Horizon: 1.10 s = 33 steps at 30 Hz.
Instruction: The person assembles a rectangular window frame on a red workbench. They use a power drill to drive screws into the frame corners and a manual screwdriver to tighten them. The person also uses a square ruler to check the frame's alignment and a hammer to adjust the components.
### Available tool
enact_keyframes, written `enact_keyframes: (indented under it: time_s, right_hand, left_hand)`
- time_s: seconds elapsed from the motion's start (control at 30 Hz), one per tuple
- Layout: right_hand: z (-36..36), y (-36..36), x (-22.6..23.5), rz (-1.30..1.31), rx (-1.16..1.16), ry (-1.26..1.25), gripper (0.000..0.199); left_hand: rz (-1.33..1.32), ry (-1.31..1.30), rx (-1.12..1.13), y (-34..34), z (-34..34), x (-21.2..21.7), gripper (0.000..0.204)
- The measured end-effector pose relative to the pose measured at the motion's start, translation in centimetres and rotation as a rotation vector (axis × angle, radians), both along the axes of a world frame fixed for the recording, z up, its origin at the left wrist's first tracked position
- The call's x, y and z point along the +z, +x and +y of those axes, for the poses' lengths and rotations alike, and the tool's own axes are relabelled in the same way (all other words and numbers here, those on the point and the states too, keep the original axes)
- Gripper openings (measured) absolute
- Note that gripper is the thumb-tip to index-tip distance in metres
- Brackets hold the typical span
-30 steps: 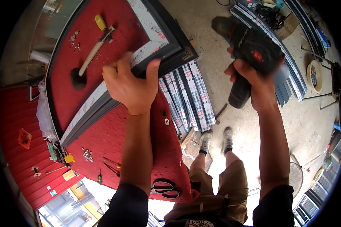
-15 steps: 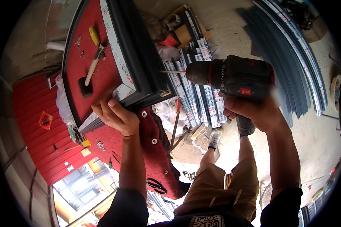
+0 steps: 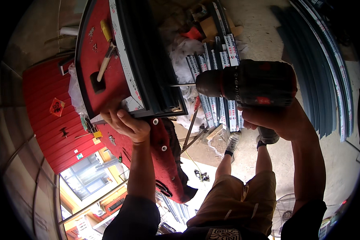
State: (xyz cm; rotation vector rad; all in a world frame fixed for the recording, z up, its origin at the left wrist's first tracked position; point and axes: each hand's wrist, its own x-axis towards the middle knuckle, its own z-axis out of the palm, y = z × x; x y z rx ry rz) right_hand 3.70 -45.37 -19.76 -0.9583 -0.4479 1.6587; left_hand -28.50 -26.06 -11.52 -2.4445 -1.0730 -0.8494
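My right hand (image 3: 282, 120) grips a black and red cordless drill (image 3: 248, 84), held level with its bit against the side of a dark frame corner (image 3: 156, 80). The frame of dark profiles with a white taped strip lies on a red felt-covered workbench (image 3: 88, 52). My left hand (image 3: 126, 124) presses on the frame's near end at the bench edge. A rubber mallet with a wooden handle (image 3: 102, 66) and a yellow-handled tool (image 3: 105, 30) lie on the bench above my left hand.
Bundles of long profiles with white strips (image 3: 212, 60) lie on the concrete floor below the drill. More long dark profiles (image 3: 324, 68) lie at the right. A red corrugated wall (image 3: 48, 120) stands at the left. Scissors (image 3: 164, 188) hang on the bench's red side. A fan (image 3: 284, 212) sits at the lower right.
The drill has swung from pointing up to level, and its bit now meets the frame corner. My left hand slid down to the frame's near end.
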Motion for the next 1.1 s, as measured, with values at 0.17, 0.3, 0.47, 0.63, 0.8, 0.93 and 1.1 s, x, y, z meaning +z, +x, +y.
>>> enact_keyframes:
  time_s: [0.17, 0.3, 0.47, 0.63, 0.8, 0.93, 1.1]
  right_hand:
    - [0.2, 1.1, 0.5, -0.103, 0.070, -0.082, 0.048]
    - [1.5, 2.9, 1.6, -0.095, 0.189, -0.152, 0.042]
    - [2.7, 4.1, 3.2, -0.203, 0.231, -0.098, 0.034]
    - [3.4, 4.6, 3.6, -0.259, 0.299, -0.138, 0.033]
    - [3.2, 4.4, 3.5, -0.242, 0.262, -0.123, 0.034]
    - [3.0, 4.9, 3.5, -0.259, 0.257, -0.084, 0.029]
    - [2.7, 4.5, 3.3, -0.159, 0.168, -0.111, 0.029]
  left_hand:
    - [-0.010, -0.023, 0.025, 0.1, -0.2, 0.0, 0.052]
    - [0.004, -0.028, 0.036, 0.2, -0.3, -0.1, 0.053]
    - [0.015, -0.029, 0.046, 0.4, -0.4, 0.2, 0.053]
    - [0.018, -0.025, 0.044, 0.4, -0.4, 0.2, 0.053]
    - [0.011, -0.032, 0.041, 0.1, -0.3, 0.1, 0.054]
    - [-0.008, -0.045, 0.034, 0.4, -0.4, -0.1, 0.054]
    - [-0.004, -0.044, 0.027, -0.4, -0.2, -0.1, 0.054]
